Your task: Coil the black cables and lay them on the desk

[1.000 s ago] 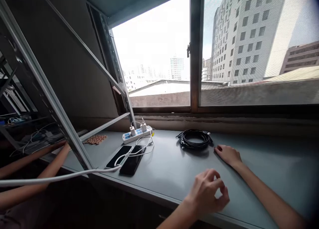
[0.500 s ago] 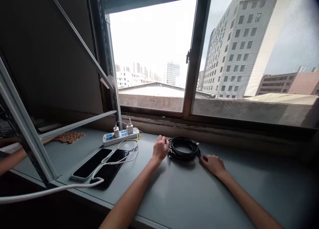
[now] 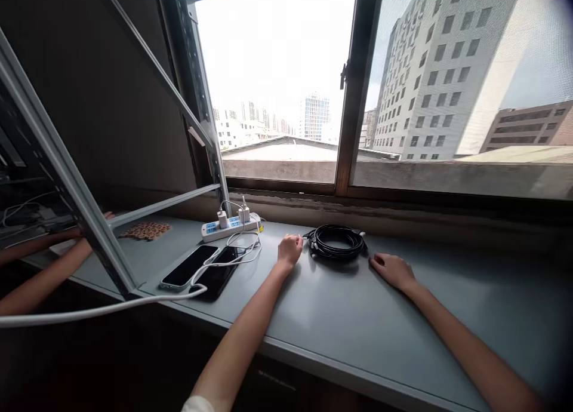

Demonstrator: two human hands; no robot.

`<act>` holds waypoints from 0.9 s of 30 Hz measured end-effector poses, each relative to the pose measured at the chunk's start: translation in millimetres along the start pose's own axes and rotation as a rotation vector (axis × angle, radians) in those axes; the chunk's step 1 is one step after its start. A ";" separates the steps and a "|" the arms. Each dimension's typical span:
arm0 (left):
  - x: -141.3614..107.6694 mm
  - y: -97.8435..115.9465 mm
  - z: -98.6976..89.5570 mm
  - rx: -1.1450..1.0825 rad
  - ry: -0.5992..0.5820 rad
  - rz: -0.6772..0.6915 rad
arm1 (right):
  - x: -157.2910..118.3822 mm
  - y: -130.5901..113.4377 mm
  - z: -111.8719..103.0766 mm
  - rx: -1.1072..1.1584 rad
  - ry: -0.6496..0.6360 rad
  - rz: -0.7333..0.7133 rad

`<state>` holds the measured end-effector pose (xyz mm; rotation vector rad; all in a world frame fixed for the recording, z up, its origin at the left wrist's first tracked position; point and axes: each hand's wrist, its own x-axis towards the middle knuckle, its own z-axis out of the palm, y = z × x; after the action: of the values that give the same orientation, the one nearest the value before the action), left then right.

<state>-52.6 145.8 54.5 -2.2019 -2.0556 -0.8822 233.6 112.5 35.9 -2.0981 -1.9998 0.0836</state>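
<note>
So I've got this black cable coil (image 3: 339, 254) lying flat on the grey tabletop (image 3: 322, 322), right below the window (image 3: 277, 54). Call the coil the middle of the dial, window at 12.

My left hand (image 3: 290, 250) is at about 9 o'clock, just beside the coil, back of the hand up, fingers curled in like a loose fist. It's right by a pale plug end, but honestly can't tell if I'm pinching that or even touching it. My right hand (image 3: 394, 271) is at about 4, low over the table near the rim, fingers close together and bent, tips tucked under. Can't tell whether anything's between them either.

Further out, just past 9, there's a white power strip (image 3: 233, 222) with two adapters stuck in it. Between 8 and 9, two phones lie side by side: a pale-edged one (image 3: 190, 267) and a dark one (image 3: 219, 281), with a white cord (image 3: 111, 308) looping over them. Way out around 9, past the phones, there's a patch of small brown pieces (image 3: 145, 230), plus a co-worker's forearms (image 3: 51, 277) behind the metal post (image 3: 60, 161).
</note>
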 end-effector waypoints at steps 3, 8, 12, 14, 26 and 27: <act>-1.8 -1.7 -2.7 0.026 -0.010 -0.003 | -0.1 0.2 0.8 0.002 0.001 0.004; -4.1 -0.9 -6.2 0.078 -0.056 0.013 | 0.1 -0.4 1.6 0.004 0.013 0.013; -5.0 -1.5 -8.8 0.121 -0.135 0.015 | 0.2 -1.9 0.7 0.005 0.021 0.022; -4.5 -3.6 -9.3 0.141 -0.186 0.000 | 0.1 -2.4 -0.1 0.003 0.020 0.028; -3.7 -2.7 -6.2 0.150 -0.343 0.216 | 1.3 -3.5 -1.3 0.000 0.015 0.026; -4.2 -1.5 -5.8 0.149 -0.342 0.236 | 1.6 -3.3 -0.9 0.002 0.015 0.026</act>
<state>-56.2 140.0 57.2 -2.5817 -1.8445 -0.3404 230.6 114.1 37.7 -2.1168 -1.9636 0.0740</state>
